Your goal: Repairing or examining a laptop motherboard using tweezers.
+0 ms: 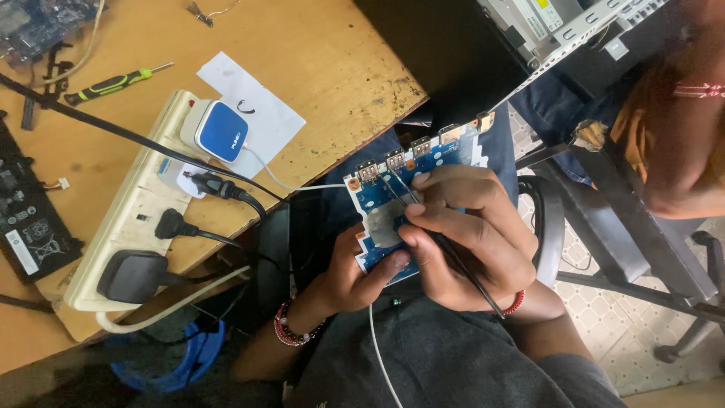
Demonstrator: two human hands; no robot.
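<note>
A blue circuit board (438, 155) with several metal ports along its upper edge is held over my lap. My left hand (355, 272) grips its lower left corner, thumb on the board's face. My right hand (472, 234) lies over the board's middle and pinches thin black tweezers (453, 253). The tweezer tips (389, 181) touch the board near the ports. Beaded bands circle both wrists.
A cream power strip (132, 219) with several plugs and a blue-and-white charger (221, 130) lies on the wooden table (325, 60). A green-handled screwdriver (113, 83) and black boards sit at left. Another person's arm (672, 128) and a metal stool frame (642, 249) are at right.
</note>
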